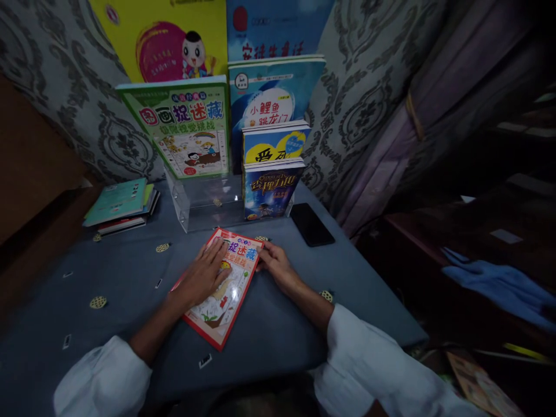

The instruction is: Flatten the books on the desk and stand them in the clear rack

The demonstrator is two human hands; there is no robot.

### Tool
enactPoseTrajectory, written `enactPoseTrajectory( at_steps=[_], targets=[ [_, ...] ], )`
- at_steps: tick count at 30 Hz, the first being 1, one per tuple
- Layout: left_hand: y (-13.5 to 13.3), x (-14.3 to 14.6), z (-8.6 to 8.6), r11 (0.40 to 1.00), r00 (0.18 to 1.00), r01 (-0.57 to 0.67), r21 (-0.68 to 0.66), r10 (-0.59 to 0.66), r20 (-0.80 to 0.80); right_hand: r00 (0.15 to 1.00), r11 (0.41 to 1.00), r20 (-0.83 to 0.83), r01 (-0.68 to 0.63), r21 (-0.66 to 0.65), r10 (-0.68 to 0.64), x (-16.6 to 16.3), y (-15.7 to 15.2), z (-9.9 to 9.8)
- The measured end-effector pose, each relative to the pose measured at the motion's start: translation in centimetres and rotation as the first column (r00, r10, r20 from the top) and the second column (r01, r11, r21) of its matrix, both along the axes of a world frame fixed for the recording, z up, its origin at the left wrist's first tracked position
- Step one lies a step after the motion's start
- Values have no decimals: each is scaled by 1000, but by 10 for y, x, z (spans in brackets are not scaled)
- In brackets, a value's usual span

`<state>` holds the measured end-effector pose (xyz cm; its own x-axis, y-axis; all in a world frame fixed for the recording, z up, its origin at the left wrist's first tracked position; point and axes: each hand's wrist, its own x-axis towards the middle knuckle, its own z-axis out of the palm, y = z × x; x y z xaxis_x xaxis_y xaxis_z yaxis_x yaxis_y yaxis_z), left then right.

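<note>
A red-bordered picture book [232,295] with a glossy cover lies at a slant on the table in front of me. My left hand [202,275] rests flat across its left half, fingers stretched out and covering part of the title. At the book's upper right corner, my right hand [278,266] pinches the edge between thumb and fingers. Beyond the book stands a clear acrylic rack [208,202]. It holds upright books in tiers, among them a green-bordered book [186,130] on the left and a dark blue book [271,188] at the front right.
A black phone [311,224] lies right of the rack. On the left is a stack of books [121,202]. The grey-blue tablecloth [130,272] has pineapple prints. Patterned wall covering and a tied curtain [382,139] stand behind. A blue cloth [499,284] lies off to the right.
</note>
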<state>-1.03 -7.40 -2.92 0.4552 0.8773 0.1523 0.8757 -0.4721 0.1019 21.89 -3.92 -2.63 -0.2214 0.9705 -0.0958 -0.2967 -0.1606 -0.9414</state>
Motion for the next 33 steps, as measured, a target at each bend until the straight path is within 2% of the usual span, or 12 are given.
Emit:
enactPoseTrajectory(
  at_steps=[6, 12, 19, 24, 27, 33],
  targets=[
    [2, 4, 5, 998, 997, 58, -13, -58, -57, 1000, 999, 12, -27, 19, 27, 1, 1, -1],
    [13, 14, 11, 994, 994, 101, -46, -103, -33, 998, 997, 8, -62, 38, 62, 2, 4, -3],
    [32, 14, 2, 999, 999, -32, 36, 33, -12, 995, 995, -3, -97, 18, 97, 4, 6, -7],
    [34, 14, -1, 997, 999, -34, 68, 35, -5, 994, 994, -11, -107, -16, 107, 4, 7, -8],
    [31, 18, 4, 999, 1000, 0, 46, -1, 19, 994, 994, -10, -107, -28, 106, 4, 7, -7],
    [23, 30, 21, 986, 989, 139, -93, -135, 53, 994, 990, -19, -112, -89, 111, 6, 5, -2]
  ],
)
